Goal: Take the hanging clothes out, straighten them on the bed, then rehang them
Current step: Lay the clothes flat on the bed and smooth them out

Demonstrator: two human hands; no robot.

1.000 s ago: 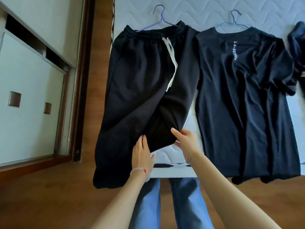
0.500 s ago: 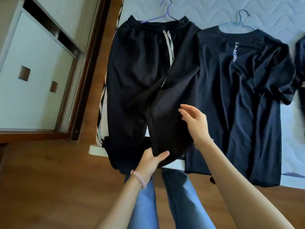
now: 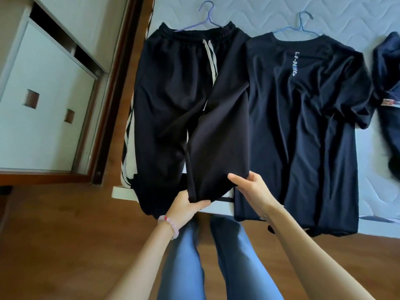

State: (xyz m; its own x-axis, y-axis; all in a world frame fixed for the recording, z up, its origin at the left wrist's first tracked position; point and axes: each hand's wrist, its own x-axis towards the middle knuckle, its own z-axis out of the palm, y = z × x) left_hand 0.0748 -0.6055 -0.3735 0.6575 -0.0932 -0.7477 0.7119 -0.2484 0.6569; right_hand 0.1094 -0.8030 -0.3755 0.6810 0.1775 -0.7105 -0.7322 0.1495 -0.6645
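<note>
at the hem [image 3: 200, 197], left hand [image 3: 184, 205], right hand [image 3: 252, 188] pinch trousers [image 3: 173, 94].

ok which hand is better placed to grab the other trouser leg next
Probably left: the left hand grips the raised cuff beside the other trouser leg, which droops over the bed edge; the right hand sits further off, near the t-shirt.
</note>
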